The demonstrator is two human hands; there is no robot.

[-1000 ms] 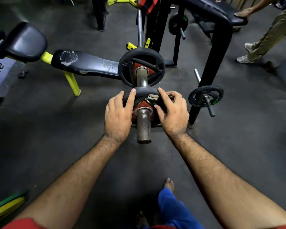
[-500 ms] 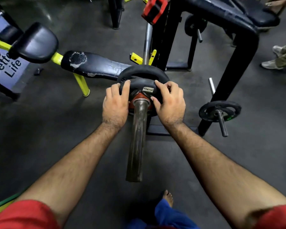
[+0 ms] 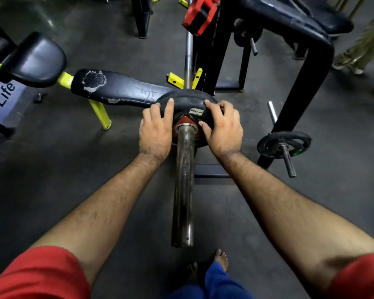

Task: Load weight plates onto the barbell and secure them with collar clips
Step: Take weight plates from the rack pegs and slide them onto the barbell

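A steel barbell sleeve (image 3: 183, 190) runs from the bottom centre up toward the rack. A black weight plate with a red hub (image 3: 188, 110) sits on the sleeve, pressed against a second black plate (image 3: 183, 93) behind it. My left hand (image 3: 155, 130) grips the front plate's left rim, fingers curled over the top edge. My right hand (image 3: 221, 128) grips its right rim the same way. No collar clip shows on the sleeve.
A torn black bench on yellow legs (image 3: 117, 88) lies to the left. The black rack post (image 3: 300, 83) stands at right with a small plate on a storage peg (image 3: 284, 144). A red clamp block (image 3: 200, 15) sits on the bar above. Another person's legs (image 3: 358, 52) stand far right.
Both hands have slid the front plate up the sleeve until it met the rear plate. More bare sleeve now shows in front of my hands.
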